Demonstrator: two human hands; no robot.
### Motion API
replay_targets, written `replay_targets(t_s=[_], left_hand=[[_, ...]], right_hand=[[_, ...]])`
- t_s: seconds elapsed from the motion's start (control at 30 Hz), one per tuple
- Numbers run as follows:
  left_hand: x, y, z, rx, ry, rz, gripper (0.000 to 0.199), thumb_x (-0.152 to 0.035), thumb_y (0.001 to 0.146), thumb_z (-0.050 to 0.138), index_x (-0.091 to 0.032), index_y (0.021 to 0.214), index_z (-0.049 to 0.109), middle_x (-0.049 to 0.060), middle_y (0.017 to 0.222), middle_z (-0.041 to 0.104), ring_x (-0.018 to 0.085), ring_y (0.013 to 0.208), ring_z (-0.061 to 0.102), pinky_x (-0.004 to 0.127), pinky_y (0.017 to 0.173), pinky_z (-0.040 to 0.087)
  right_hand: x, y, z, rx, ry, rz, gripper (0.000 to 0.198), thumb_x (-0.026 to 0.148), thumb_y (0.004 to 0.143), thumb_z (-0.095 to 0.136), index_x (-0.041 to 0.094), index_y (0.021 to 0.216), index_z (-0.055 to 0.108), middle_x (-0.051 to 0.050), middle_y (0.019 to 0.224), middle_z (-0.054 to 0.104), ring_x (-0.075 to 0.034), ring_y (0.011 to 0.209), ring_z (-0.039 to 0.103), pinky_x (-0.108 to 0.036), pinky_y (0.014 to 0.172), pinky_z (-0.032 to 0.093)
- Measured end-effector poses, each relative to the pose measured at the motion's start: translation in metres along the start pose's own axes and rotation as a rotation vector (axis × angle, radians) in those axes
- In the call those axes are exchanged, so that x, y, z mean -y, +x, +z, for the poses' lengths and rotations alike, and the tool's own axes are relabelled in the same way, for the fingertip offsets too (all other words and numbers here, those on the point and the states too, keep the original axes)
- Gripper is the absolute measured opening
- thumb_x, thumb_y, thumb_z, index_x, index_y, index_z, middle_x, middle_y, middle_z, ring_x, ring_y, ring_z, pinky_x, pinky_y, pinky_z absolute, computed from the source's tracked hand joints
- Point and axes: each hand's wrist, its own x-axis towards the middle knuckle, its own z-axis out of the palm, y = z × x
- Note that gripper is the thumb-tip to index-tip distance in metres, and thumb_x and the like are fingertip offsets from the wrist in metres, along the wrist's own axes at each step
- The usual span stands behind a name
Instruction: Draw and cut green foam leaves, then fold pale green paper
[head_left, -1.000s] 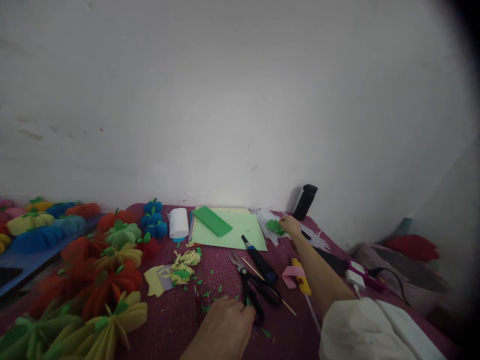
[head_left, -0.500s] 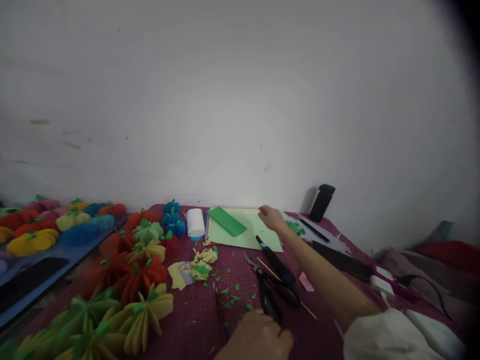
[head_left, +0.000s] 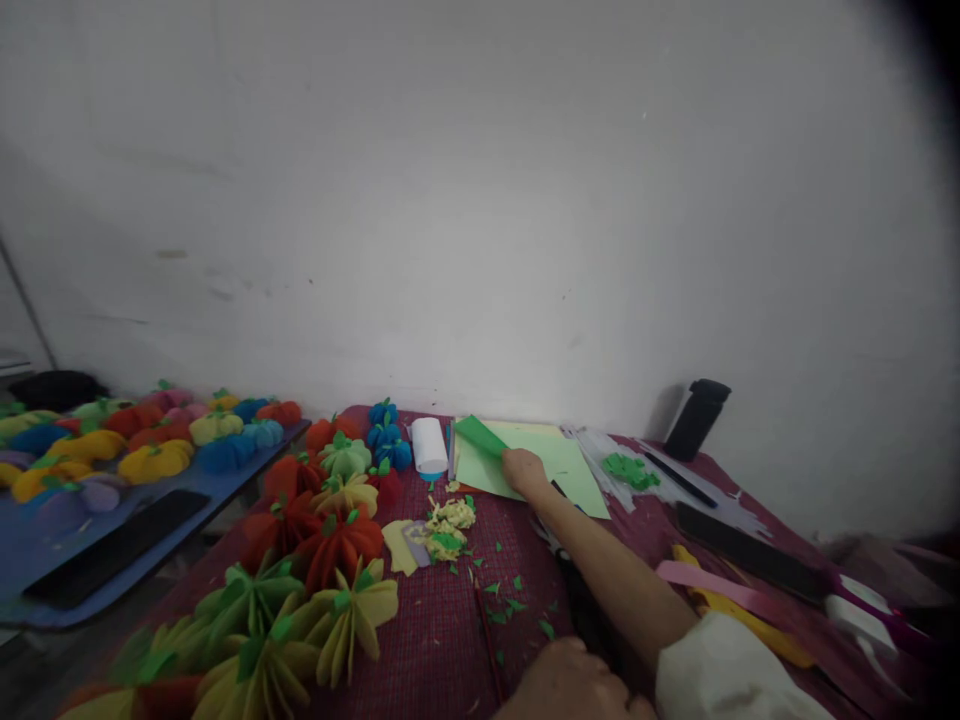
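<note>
My right hand [head_left: 525,472] reaches to the back of the table, fingers closed on the right end of a dark green paper strip [head_left: 480,435]. The strip lies tilted over a pale green paper sheet [head_left: 576,465]. My left hand [head_left: 571,687] is at the bottom edge with its fingers curled; anything inside them is hidden. Between the hands, my right forearm partly covers a dark-handled cutting tool [head_left: 555,543]. A thin red stick, perhaps a pencil [head_left: 489,630], lies left of it, beside small green paper scraps [head_left: 516,605].
Folded paper pumpkins [head_left: 341,545] crowd the left side, with more on a blue table [head_left: 169,545]. A white roll [head_left: 429,445] stands near the wall. At right are green cutouts [head_left: 630,470], a black bottle [head_left: 697,418], pink strips [head_left: 712,580] and a purple-white power strip [head_left: 862,615].
My right hand has moved left from the pale sheet's far edge to the green strip and closed on its end. The view has turned left, showing more of the blue table.
</note>
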Motion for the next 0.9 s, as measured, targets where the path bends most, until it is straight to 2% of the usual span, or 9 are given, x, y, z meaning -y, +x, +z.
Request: replay_targets(t_s=[0.1, 0.2, 0.27, 0.4, 0.47, 0.57, 0.7, 0.8, 0.9], left_hand=[[-0.001, 0.0, -0.002, 0.002, -0.05, 0.047, 0.024, -0.026, 0.075, 0.064, -0.017, 0.054, 0.056, -0.003, 0.042, 0.059, 0.011, 0.037, 0.053, 0.027, 0.036, 0.023], [-0.002, -0.001, -0.011, -0.057, -0.022, 0.002, 0.023, -0.023, 0.077, 0.061, -0.018, 0.056, 0.056, -0.003, 0.043, 0.058, 0.011, 0.039, 0.053, 0.027, 0.039, 0.026], [0.0, -0.003, -0.02, -0.142, -0.018, -0.034, 0.023, -0.021, 0.078, 0.059, -0.018, 0.055, 0.054, -0.003, 0.043, 0.056, 0.01, 0.039, 0.051, 0.027, 0.041, 0.028], [0.008, -0.005, -0.035, -0.406, -0.044, -0.109, 0.025, -0.018, 0.076, 0.055, -0.018, 0.052, 0.048, -0.003, 0.04, 0.05, 0.008, 0.037, 0.045, 0.027, 0.041, 0.026], [0.01, -0.006, -0.038, -0.466, -0.033, -0.162, 0.021, -0.018, 0.075, 0.056, -0.018, 0.055, 0.05, -0.003, 0.041, 0.049, 0.009, 0.038, 0.045, 0.028, 0.043, 0.028], [0.009, -0.005, -0.04, -0.41, 0.001, -0.172, 0.019, -0.02, 0.074, 0.057, -0.018, 0.056, 0.051, -0.003, 0.04, 0.048, 0.009, 0.037, 0.044, 0.028, 0.042, 0.028], [0.009, -0.007, -0.046, -0.269, -0.04, -0.168, 0.018, -0.019, 0.076, 0.056, -0.018, 0.059, 0.052, -0.002, 0.044, 0.052, 0.011, 0.04, 0.046, 0.03, 0.043, 0.03], [0.011, -0.01, -0.054, -0.266, -0.111, -0.091, 0.014, -0.018, 0.08, 0.051, -0.017, 0.066, 0.054, -0.003, 0.048, 0.052, 0.011, 0.044, 0.049, 0.03, 0.043, 0.029], [0.013, -0.012, -0.058, -0.291, -0.152, -0.039, 0.012, -0.018, 0.082, 0.048, -0.016, 0.072, 0.056, -0.003, 0.051, 0.053, 0.011, 0.048, 0.05, 0.029, 0.045, 0.031]], right_hand=[[0.003, 0.0, -0.013, -0.068, -0.005, -0.011, 0.026, 0.029, 0.09, 0.052, 0.017, 0.114, 0.055, -0.008, 0.116, 0.057, -0.02, 0.095, 0.059, -0.039, 0.08, 0.05], [0.019, 0.002, -0.026, -0.148, 0.006, -0.077, 0.026, 0.029, 0.091, 0.051, 0.018, 0.114, 0.055, -0.008, 0.116, 0.056, -0.019, 0.096, 0.059, -0.039, 0.081, 0.05], [0.036, 0.005, -0.03, -0.184, 0.019, -0.148, 0.027, 0.029, 0.09, 0.052, 0.018, 0.114, 0.054, -0.008, 0.116, 0.056, -0.02, 0.097, 0.058, -0.04, 0.081, 0.05], [0.074, 0.009, -0.028, -0.221, 0.036, -0.252, 0.023, 0.028, 0.091, 0.05, 0.019, 0.112, 0.056, -0.008, 0.117, 0.056, -0.019, 0.097, 0.058, -0.039, 0.083, 0.049], [0.089, 0.011, -0.024, -0.214, 0.045, -0.299, 0.023, 0.028, 0.091, 0.05, 0.019, 0.111, 0.056, -0.008, 0.118, 0.056, -0.019, 0.098, 0.058, -0.039, 0.084, 0.049], [0.104, 0.012, -0.022, -0.18, 0.069, -0.375, 0.024, 0.03, 0.09, 0.052, 0.017, 0.11, 0.057, -0.008, 0.114, 0.058, -0.021, 0.1, 0.056, -0.041, 0.085, 0.047], [0.109, -0.003, -0.03, -0.135, 0.124, -0.498, 0.036, 0.036, 0.084, 0.057, 0.012, 0.111, 0.059, -0.016, 0.11, 0.06, -0.028, 0.106, 0.052, -0.04, 0.088, 0.041], [0.106, -0.032, -0.038, -0.038, 0.169, -0.681, 0.033, 0.034, 0.081, 0.059, 0.016, 0.109, 0.063, -0.01, 0.104, 0.066, -0.023, 0.098, 0.057, -0.031, 0.085, 0.041], [0.1, -0.065, -0.039, 0.064, 0.201, -0.838, 0.045, 0.041, 0.072, 0.067, 0.02, 0.112, 0.062, -0.005, 0.101, 0.067, -0.02, 0.092, 0.059, -0.026, 0.081, 0.042]])
